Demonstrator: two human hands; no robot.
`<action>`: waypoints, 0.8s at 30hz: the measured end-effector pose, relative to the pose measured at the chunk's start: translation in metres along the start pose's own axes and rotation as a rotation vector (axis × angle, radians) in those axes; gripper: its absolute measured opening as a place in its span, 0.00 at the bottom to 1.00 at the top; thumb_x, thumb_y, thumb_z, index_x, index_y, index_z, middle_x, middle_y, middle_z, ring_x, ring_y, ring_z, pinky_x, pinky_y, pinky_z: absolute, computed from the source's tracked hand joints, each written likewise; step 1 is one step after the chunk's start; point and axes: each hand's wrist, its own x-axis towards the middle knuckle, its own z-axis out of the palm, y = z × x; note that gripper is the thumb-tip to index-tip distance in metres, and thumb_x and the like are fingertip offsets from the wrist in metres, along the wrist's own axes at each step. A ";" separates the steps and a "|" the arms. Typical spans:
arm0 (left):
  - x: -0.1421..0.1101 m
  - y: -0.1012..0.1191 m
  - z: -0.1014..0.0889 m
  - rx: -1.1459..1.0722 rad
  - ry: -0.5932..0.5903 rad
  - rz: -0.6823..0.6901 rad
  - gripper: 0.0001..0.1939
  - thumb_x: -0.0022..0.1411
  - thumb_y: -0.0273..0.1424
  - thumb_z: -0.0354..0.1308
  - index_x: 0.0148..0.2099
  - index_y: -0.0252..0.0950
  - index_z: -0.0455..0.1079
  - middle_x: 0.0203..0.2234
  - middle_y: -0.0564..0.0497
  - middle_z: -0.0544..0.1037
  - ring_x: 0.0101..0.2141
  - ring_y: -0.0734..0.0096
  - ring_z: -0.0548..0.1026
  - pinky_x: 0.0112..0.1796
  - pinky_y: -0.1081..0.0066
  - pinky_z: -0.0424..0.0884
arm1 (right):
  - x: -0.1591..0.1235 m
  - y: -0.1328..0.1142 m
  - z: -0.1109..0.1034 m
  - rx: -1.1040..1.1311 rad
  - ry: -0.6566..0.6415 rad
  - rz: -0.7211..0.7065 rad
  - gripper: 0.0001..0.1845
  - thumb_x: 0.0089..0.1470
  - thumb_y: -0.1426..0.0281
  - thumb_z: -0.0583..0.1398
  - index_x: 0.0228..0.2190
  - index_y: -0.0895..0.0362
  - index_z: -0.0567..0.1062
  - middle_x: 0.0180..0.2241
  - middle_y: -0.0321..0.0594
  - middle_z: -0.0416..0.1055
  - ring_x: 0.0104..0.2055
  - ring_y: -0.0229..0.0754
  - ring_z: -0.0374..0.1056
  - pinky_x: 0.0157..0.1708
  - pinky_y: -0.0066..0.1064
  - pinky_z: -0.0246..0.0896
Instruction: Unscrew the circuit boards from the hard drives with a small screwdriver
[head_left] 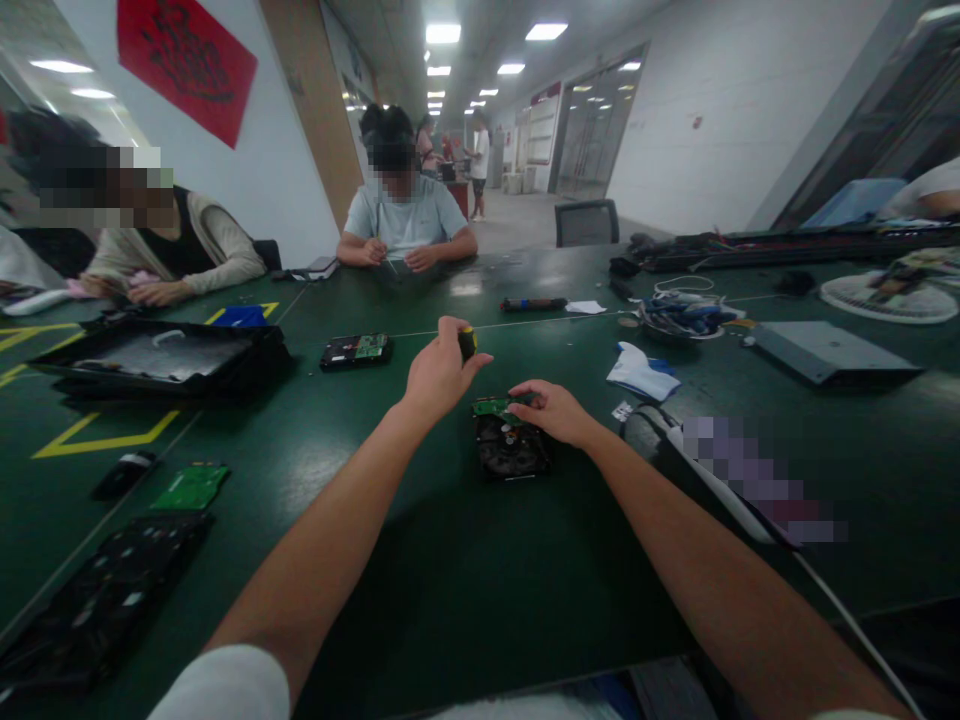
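Over bench (480, 580): grip yellow-black handle (469, 344) in curled left fingers (451, 328); steady hard drive (514, 452) with bent right fingers (534, 388), cannot tell if pinching board (490, 406).

Left sleeve (229, 685) was plain white, with rounded hem. 2 forearms (337, 530), left and right, were bare to wrist; left hand (442, 368) and right hand (553, 410) were bare too.

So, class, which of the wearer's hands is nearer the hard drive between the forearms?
Right. The right hand is at the hard drive, fingers at its green board; the left hand is apart, to its left, gripping a yellow-and-black handle.
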 end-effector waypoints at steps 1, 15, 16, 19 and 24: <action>0.001 0.000 -0.001 -0.024 -0.006 0.030 0.23 0.64 0.34 0.66 0.57 0.39 0.61 0.47 0.41 0.80 0.46 0.55 0.80 0.49 0.54 0.74 | 0.000 0.000 0.000 0.000 -0.002 0.001 0.25 0.55 0.53 0.65 0.48 0.58 0.79 0.26 0.34 0.68 0.28 0.40 0.62 0.29 0.32 0.56; -0.001 -0.001 0.002 0.018 -0.079 0.122 0.33 0.65 0.31 0.64 0.67 0.37 0.54 0.62 0.34 0.71 0.58 0.47 0.74 0.56 0.50 0.71 | 0.000 0.000 0.001 0.020 -0.009 0.009 0.26 0.55 0.55 0.65 0.49 0.59 0.78 0.27 0.35 0.70 0.27 0.39 0.63 0.29 0.32 0.58; -0.001 -0.002 0.003 0.007 -0.074 0.113 0.34 0.64 0.32 0.65 0.67 0.37 0.54 0.62 0.33 0.71 0.57 0.46 0.76 0.55 0.50 0.72 | 0.000 -0.001 0.001 0.009 -0.013 0.006 0.25 0.56 0.55 0.64 0.49 0.59 0.78 0.27 0.36 0.71 0.28 0.40 0.64 0.30 0.32 0.59; 0.000 -0.004 0.002 -0.041 -0.054 0.089 0.32 0.63 0.32 0.67 0.63 0.36 0.56 0.58 0.33 0.75 0.53 0.48 0.78 0.52 0.51 0.74 | 0.000 -0.004 -0.001 -0.034 -0.028 -0.007 0.24 0.58 0.57 0.63 0.51 0.59 0.78 0.29 0.37 0.72 0.29 0.40 0.64 0.32 0.33 0.61; 0.003 -0.002 -0.007 -0.065 -0.048 0.155 0.24 0.61 0.25 0.67 0.56 0.38 0.64 0.51 0.41 0.76 0.50 0.55 0.78 0.52 0.55 0.74 | 0.000 0.000 0.001 -0.023 -0.034 -0.007 0.21 0.59 0.61 0.62 0.51 0.57 0.79 0.35 0.40 0.75 0.31 0.39 0.66 0.34 0.33 0.62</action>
